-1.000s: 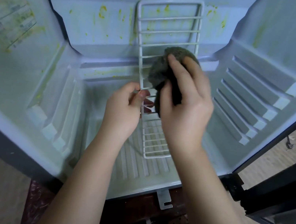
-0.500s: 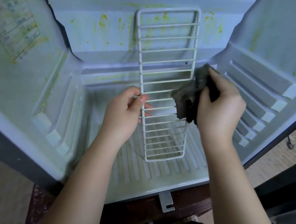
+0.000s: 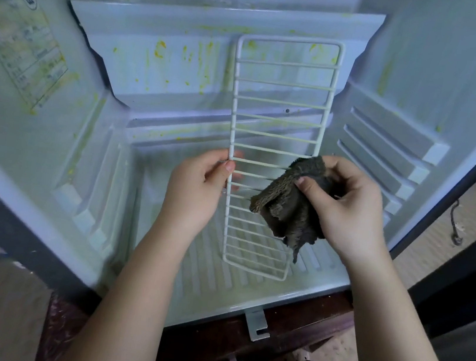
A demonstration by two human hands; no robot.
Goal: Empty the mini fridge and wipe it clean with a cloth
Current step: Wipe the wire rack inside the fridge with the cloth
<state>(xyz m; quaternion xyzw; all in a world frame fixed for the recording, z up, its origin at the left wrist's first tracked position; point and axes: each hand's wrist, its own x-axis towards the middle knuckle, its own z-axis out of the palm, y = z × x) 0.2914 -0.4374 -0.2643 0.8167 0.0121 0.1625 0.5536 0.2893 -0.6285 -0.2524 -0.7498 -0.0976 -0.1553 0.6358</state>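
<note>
Gripping the left rail of a white wire shelf (image 3: 276, 142) inside the open mini fridge (image 3: 187, 58), the left hand (image 3: 195, 186) stands it on the ribbed floor while the right hand (image 3: 347, 206) pinches a dark cloth (image 3: 288, 209) against its right edge. Yellow-green stains (image 3: 161, 45) spatter the back wall.

One wire rack (image 3: 283, 94), one cloth (image 3: 291, 210), one fridge (image 3: 432, 70)

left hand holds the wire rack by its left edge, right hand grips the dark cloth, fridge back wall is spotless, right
Not spotless: the head view shows yellow-green splatters on the back wall. The left hand does hold the wire rack by its left edge, and the right hand grips the dark cloth.
</note>
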